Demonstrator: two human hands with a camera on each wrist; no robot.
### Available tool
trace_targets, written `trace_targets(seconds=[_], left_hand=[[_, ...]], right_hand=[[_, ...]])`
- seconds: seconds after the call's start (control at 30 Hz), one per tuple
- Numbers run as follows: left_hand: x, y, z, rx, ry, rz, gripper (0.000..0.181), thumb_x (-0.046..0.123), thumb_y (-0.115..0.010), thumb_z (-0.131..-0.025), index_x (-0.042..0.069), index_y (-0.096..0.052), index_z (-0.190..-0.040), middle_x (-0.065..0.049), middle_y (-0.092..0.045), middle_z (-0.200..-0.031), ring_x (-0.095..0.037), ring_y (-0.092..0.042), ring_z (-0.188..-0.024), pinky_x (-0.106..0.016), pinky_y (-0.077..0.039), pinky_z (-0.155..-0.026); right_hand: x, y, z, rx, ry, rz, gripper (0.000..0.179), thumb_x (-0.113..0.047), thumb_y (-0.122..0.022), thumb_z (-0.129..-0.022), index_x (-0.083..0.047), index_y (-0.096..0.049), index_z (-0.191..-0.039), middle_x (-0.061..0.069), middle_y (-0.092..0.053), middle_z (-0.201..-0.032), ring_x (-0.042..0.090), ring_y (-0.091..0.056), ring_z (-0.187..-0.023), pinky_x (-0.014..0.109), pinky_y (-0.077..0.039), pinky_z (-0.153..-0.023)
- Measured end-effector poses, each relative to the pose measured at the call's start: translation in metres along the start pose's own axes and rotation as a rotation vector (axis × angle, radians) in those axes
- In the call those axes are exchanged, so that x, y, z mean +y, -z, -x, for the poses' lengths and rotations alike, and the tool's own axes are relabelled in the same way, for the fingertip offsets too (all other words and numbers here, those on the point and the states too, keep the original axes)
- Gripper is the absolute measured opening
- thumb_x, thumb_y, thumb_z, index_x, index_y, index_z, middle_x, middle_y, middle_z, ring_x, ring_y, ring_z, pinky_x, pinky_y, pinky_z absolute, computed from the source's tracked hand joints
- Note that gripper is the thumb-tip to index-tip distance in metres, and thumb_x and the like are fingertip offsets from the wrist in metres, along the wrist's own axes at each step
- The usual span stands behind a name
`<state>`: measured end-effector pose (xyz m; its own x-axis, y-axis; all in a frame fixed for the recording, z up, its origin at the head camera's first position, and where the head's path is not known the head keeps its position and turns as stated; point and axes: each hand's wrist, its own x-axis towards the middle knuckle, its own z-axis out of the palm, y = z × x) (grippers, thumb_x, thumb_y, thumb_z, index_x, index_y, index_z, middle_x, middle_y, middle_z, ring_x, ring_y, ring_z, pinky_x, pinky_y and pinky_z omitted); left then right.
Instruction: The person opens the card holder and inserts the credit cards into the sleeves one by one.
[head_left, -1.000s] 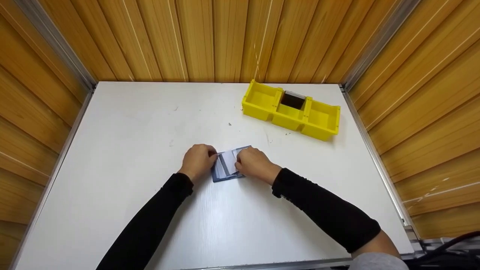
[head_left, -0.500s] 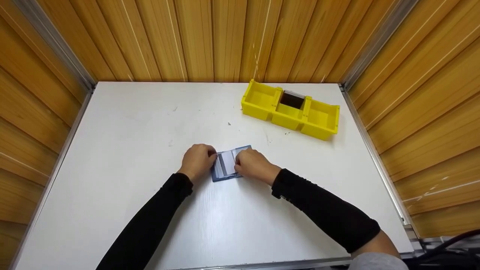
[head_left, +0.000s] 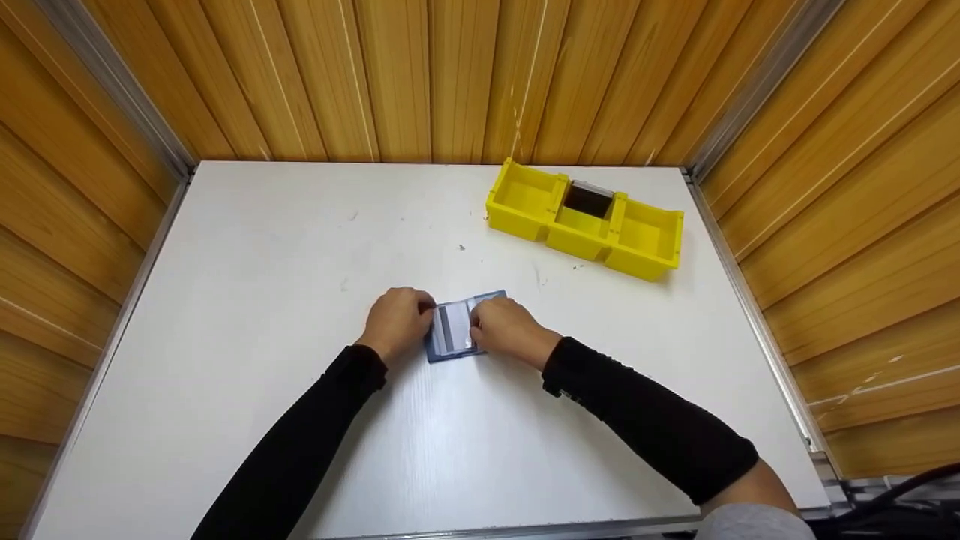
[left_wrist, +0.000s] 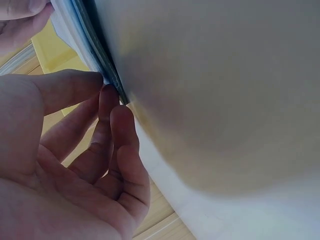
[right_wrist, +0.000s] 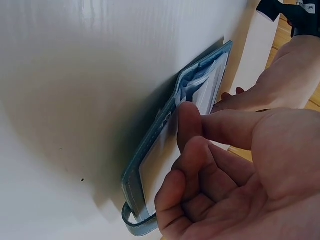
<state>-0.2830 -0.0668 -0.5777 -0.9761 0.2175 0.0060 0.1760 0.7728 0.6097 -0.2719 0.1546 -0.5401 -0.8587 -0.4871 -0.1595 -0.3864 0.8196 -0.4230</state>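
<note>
A blue card holder (head_left: pixel 441 358) lies unfolded on the white table, with clear plastic sleeves (right_wrist: pixel 187 85) inside. My left hand (head_left: pixel 397 322) pinches its left edge between thumb and fingertips, as the left wrist view shows. A white card (head_left: pixel 459 324) with a dark band beside it lies over the middle of the sleeves. At that card's right edge my right hand (head_left: pixel 510 326) pinches with thumb and index finger, its other fingers curled. The fingers hide the exact contact. A strap (right_wrist: pixel 140 227) loops from the holder's end in the right wrist view.
A yellow three-compartment bin (head_left: pixel 574 240) stands at the back right of the table (head_left: pixel 262 262), a dark piece in its middle compartment. Wood-patterned walls (head_left: pixel 405 82) border the back and sides. Small dark specks dot the tabletop.
The white card, slanted a second ago, now sits straighter in line with the sleeves. Both hands have stayed at nearly the same place on the card holder.
</note>
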Motion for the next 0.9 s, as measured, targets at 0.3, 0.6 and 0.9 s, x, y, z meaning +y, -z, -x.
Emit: trace_targets(seconds=[0.3, 0.6, 0.9], left_hand=[[0.0003, -0.0001, 0.0005, -0.005, 0.004, -0.001, 0.016, 0.013, -0.074, -0.102, 0.007, -0.086, -0.110, -0.010, -0.084, -0.107, -0.029, -0.077, -0.103, -0.046, -0.061, -0.096], [0.0033, -0.0011, 0.0012, -0.001, -0.002, -0.023, 0.016, 0.011, -0.072, -0.101, 0.007, -0.085, -0.110, -0.010, -0.083, -0.103, -0.026, -0.075, -0.096, -0.045, -0.061, -0.090], [0.0062, -0.0034, -0.0005, 0.002, 0.012, -0.040, 0.019, 0.016, -0.071, -0.102, 0.004, -0.079, -0.113, -0.008, -0.076, -0.093, -0.024, -0.069, -0.085, -0.043, -0.058, -0.081]], right_hand=[[-0.0012, 0.0002, -0.0026, -0.022, -0.022, -0.010, 0.016, -0.008, -0.069, -0.098, -0.003, -0.082, -0.090, 0.002, -0.070, -0.076, 0.017, -0.054, -0.071, 0.030, -0.042, -0.065], [0.0010, 0.0010, -0.0027, -0.001, 0.004, 0.014, 0.017, -0.008, -0.069, -0.099, -0.003, -0.084, -0.092, 0.005, -0.073, -0.079, 0.018, -0.054, -0.074, 0.033, -0.045, -0.068], [0.0038, 0.0090, -0.0030, 0.006, -0.050, 0.034, 0.021, -0.015, -0.069, -0.102, -0.003, -0.084, -0.095, 0.007, -0.078, -0.086, 0.020, -0.060, -0.079, 0.038, -0.052, -0.074]])
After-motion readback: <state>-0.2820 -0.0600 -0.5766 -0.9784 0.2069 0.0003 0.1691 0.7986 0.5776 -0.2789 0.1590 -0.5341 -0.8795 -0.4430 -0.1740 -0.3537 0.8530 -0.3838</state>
